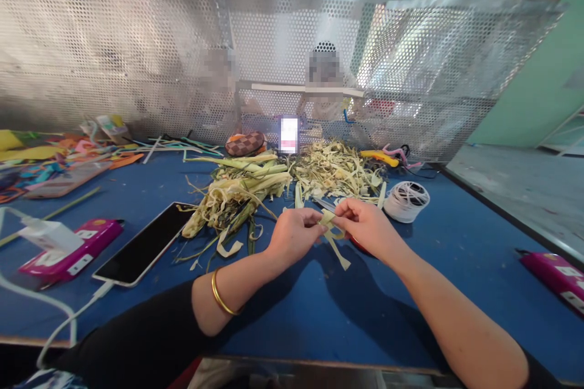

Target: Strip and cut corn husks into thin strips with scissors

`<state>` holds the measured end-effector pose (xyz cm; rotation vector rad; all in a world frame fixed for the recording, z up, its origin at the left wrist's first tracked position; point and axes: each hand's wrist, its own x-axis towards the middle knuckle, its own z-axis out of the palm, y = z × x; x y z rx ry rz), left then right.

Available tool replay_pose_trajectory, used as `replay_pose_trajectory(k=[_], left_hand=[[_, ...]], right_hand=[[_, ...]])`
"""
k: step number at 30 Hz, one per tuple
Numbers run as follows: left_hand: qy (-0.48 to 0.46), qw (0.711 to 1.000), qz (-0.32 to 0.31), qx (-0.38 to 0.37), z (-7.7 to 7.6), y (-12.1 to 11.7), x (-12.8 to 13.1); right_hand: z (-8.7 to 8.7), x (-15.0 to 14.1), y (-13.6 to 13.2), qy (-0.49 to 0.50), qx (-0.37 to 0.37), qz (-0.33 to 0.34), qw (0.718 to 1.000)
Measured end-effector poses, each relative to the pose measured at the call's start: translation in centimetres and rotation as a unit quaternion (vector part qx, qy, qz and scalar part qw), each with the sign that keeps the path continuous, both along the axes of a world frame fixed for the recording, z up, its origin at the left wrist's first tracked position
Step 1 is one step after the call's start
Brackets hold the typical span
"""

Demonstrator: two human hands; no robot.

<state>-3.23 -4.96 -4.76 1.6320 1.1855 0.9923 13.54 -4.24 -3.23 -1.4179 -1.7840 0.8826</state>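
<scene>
Between my two hands is a pale green strip of dried leaf or husk (336, 249), folded at the top with one end hanging down. My left hand (294, 232) pinches it from the left with thumb and fingers. From the right, my right hand (365, 223) pinches the same strip, its fingertips close to the left ones. Scissors (323, 203) lie behind the hands, their handles mostly hidden by my right hand. A bundle of long husk strips (241, 188) lies beyond my left hand, and a heap of shredded pieces (337, 170) lies farther back.
Right of the hands stands a spool of white cord (407, 200). On the left are a phone (146, 246) on a charging cable and a magenta power strip (73, 252) with a white plug. Another power strip (554, 279) is at the right edge. A perforated metal screen (137, 55) closes the back.
</scene>
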Motion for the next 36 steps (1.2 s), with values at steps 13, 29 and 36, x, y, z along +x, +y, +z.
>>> replay_pose_trajectory(k=[13,29,36], left_hand=[[0.006,0.995,-0.092,-0.042,0.3,0.0,-0.2],[-0.031,0.958,-0.213,-0.189,1.9,-1.1,-0.3],[-0.068,0.955,-0.166,-0.238,1.9,-1.2,0.0]], right_hand=[[0.6,0.2,-0.2,0.049,-0.045,0.072,0.995],[0.5,-1.3,-0.6,0.206,-0.05,-0.059,0.975],[0.5,-1.5,-0.7,0.203,-0.067,-0.064,0.975]])
